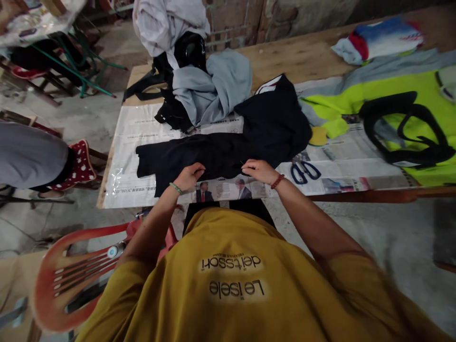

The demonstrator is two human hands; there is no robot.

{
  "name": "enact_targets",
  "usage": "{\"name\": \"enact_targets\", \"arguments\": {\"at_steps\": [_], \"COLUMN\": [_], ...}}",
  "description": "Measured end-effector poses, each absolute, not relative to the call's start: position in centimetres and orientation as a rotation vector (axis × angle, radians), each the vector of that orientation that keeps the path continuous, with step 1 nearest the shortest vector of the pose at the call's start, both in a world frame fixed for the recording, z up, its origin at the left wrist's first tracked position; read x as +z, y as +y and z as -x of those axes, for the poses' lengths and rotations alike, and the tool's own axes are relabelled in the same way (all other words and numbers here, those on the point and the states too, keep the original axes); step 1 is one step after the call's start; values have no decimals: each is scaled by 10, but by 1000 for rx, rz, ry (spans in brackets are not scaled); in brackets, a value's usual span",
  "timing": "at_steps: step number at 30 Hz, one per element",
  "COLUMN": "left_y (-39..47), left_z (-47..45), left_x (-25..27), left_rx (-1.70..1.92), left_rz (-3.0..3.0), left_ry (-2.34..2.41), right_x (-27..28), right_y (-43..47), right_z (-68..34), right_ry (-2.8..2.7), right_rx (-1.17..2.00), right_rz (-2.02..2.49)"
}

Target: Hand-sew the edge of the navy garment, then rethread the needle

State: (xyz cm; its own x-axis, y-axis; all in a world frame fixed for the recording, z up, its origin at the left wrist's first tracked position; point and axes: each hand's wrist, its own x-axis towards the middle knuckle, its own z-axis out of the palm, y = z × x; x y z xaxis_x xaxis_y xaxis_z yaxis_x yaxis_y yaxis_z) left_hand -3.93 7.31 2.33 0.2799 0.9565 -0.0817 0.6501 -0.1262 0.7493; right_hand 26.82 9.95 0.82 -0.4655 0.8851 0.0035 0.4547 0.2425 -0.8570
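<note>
A dark navy garment lies spread on the newspaper in front of me, one narrow part stretching left and a wider part bunched to the right. My left hand is closed in a pinch on the garment near its front edge. My right hand is closed too, its thumb and forefinger holding a thin, pale needle just above the cloth. Any thread is too fine to make out. Right of that hand, scissors with dark blue handles lie on the newspaper, their blades hidden.
Newspaper covers much of the wooden table. Behind the garment are grey cloth and white cloth. Yellow-green fabric with black straps lies right. A red plastic chair stands at my left; a seated person is beyond.
</note>
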Motion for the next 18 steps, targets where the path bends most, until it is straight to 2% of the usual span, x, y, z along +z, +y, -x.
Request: {"name": "enact_targets", "arguments": {"at_steps": [4, 9, 14, 18], "left_y": [77, 64, 55, 56], "left_z": [40, 34, 28, 28], "left_x": [20, 7, -7, -8], "left_rx": [522, 491, 488, 491], "left_rz": [-1701, -1558, -1565, -1538], "left_ry": [1300, 1219, 1281, 1292], "right_x": [22, 8, -4, 4], "right_y": [109, 98, 87, 75], "right_z": [-279, -283, -282, -272], "right_ry": [-1999, -2067, -2216, -2337], "right_rx": [1372, 1340, 1159, 800], "right_rz": [1188, 1168, 1186, 1174]}}
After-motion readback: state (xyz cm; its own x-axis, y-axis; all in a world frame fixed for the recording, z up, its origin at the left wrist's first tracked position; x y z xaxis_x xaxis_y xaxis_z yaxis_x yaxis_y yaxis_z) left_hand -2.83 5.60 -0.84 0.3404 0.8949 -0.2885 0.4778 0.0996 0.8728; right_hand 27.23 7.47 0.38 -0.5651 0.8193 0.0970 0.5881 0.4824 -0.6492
